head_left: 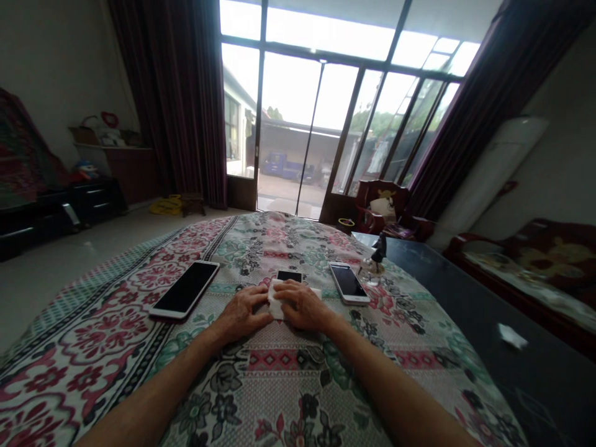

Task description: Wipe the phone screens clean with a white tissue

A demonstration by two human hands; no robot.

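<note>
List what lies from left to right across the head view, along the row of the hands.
black-screened smartphone → left hand → right hand → light-framed smartphone → small dark figurine → white paper scrap on the dark tabletop

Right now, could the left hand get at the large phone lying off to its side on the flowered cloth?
Probably yes: the left hand rests on a white tissue, and the large black-screened smartphone lies close beside it on the floral cloth, with nothing visible between them.
</note>
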